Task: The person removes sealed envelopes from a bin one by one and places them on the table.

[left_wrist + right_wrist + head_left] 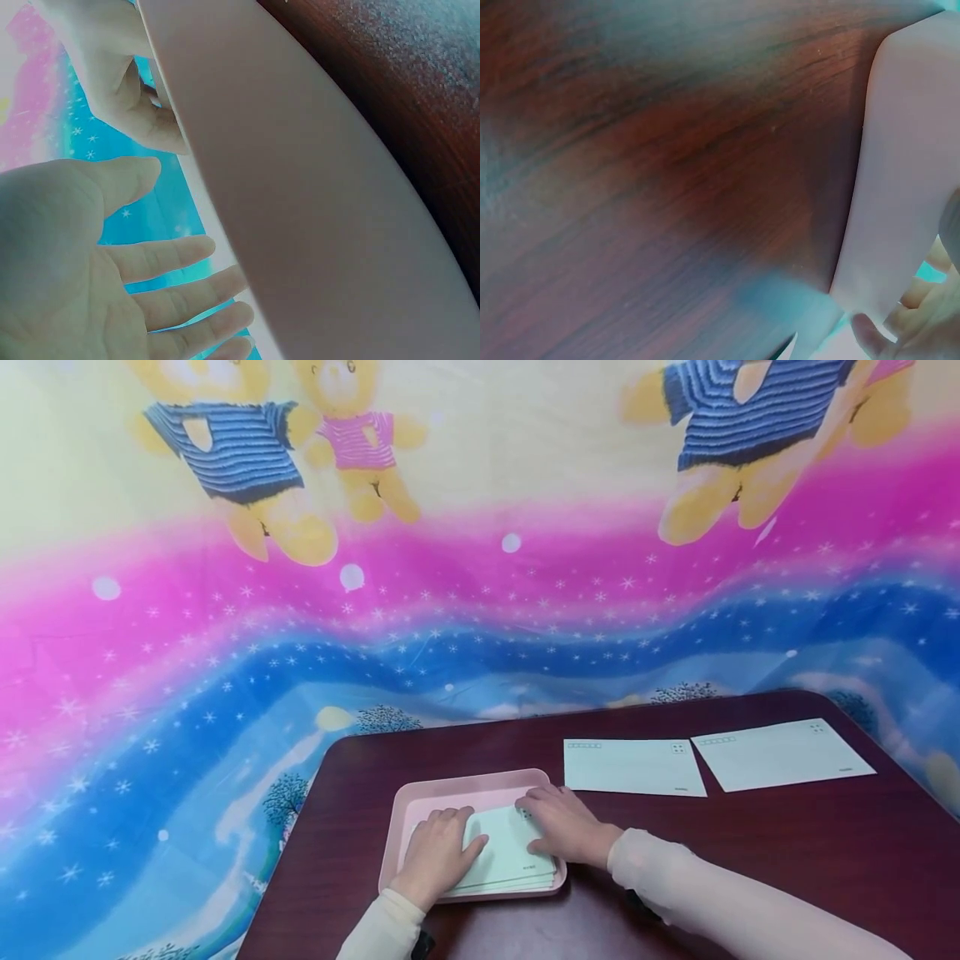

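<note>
A pink tray [405,795] stands on the table's front left part, holding a stack of white envelopes [501,853] with small printed marks. My left hand [438,853] lies over the stack's left side, thumb spread toward the middle. Over the right end of the top envelope, my right hand [562,822] has its thumb and fingertips at the surface, fingers slightly bent. In the left wrist view, the tray's outer wall [300,187] hides the envelopes, while the left fingers [176,259] look straight and spread. The right wrist view shows the right thumb [870,336] beside the tray's corner.
Two more white envelopes, a left one [630,768] and a right one [780,756], lie flat at the back right of the dark wooden table [712,827]. Behind the table hangs a bear-printed cloth [480,568].
</note>
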### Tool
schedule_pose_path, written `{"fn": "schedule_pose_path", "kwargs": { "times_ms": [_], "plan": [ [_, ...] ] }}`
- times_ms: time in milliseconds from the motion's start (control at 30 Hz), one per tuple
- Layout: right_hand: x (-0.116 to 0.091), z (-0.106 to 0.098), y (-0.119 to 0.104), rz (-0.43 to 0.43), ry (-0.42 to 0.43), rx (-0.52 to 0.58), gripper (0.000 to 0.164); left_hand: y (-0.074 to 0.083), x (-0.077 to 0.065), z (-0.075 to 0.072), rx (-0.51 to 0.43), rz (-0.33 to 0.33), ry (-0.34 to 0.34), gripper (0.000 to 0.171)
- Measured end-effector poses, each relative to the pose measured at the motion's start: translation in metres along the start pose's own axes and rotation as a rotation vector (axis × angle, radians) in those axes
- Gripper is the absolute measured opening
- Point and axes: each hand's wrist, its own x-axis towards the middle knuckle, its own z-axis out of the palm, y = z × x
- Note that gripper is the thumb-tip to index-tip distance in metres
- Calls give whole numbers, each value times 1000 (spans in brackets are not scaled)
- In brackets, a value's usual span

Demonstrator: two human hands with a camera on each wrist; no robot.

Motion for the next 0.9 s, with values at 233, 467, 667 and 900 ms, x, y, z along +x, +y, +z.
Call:
{"fn": "schedule_pose_path", "kwargs": {
  "times_ms": [233,467,667,900],
  "plan": [
    [2,2,-2,46,83,114,56,-1,-2,0,9,0,2,44],
    [8,-1,-3,97,131,243,33,-1,-1,-1,11,6,15,44],
    [10,-1,-4,129,150,279,27,-3,0,2,7,5,22,43],
    [13,2,-4,171,184,293,22,-3,-1,-1,13,16,19,44]
  ]
}}
